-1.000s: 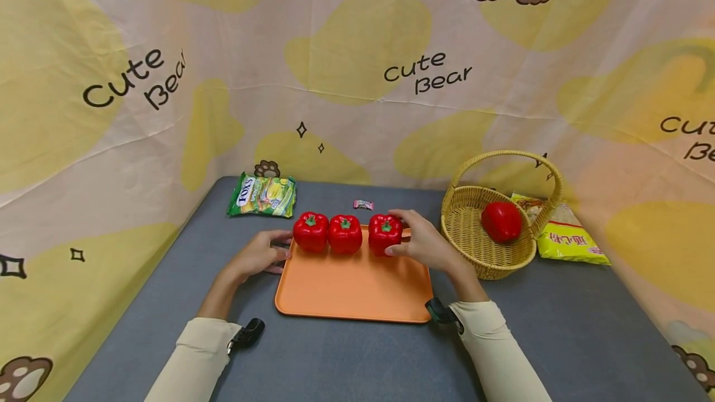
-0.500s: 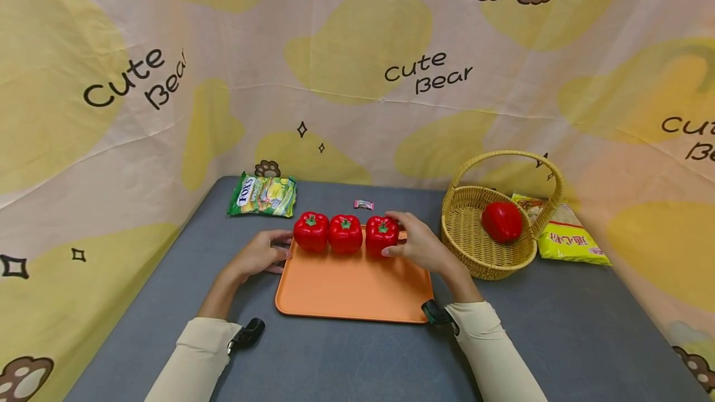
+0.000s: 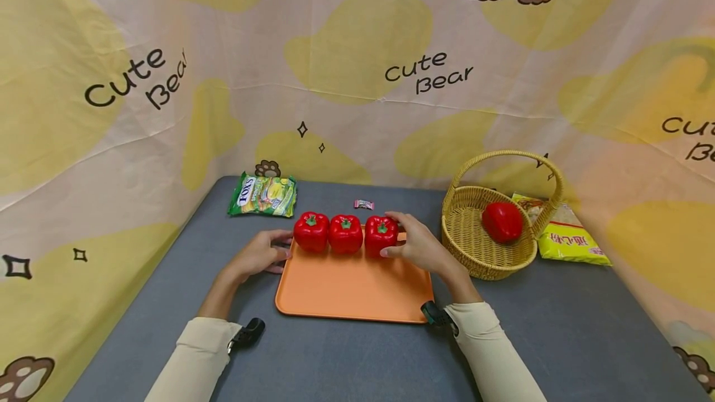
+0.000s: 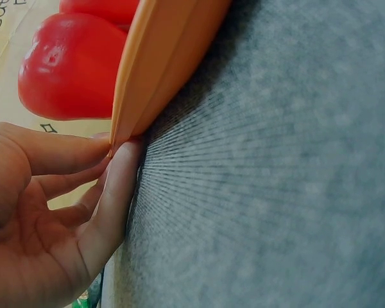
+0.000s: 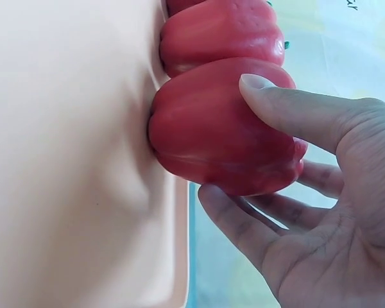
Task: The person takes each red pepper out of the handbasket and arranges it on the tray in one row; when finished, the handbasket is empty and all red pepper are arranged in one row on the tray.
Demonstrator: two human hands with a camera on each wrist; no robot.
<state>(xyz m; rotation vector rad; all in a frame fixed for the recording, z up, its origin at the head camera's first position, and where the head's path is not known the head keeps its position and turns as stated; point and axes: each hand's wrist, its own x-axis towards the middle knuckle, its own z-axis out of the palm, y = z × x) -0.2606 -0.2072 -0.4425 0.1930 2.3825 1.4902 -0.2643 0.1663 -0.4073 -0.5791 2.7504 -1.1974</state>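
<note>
Three red bell peppers stand in a row, stems up, along the far side of an orange tray (image 3: pixel 352 290). The left pepper (image 3: pixel 311 232) and the middle pepper (image 3: pixel 345 234) are side by side. My right hand (image 3: pixel 420 245) grips the right pepper (image 3: pixel 381 236), thumb on its near side and fingers round the far side. In the right wrist view this pepper (image 5: pixel 218 128) has its base at the tray's surface. My left hand (image 3: pixel 258 256) pinches the tray's left rim; in the left wrist view the thumb and a finger (image 4: pixel 115 199) meet at the rim's corner.
Right of the tray stands a yellow wicker basket (image 3: pixel 466 228) with a tall handle and another red pepper (image 3: pixel 501 222) inside. A yellow food packet (image 3: pixel 570 234) lies behind it. A green Fox's bag (image 3: pixel 265 196) and a small pink wrapped sweet (image 3: pixel 363 204) lie at the back.
My right hand has moved slightly left with the right pepper, bringing it close to the middle one. The left hand and the tray have stayed in place.
</note>
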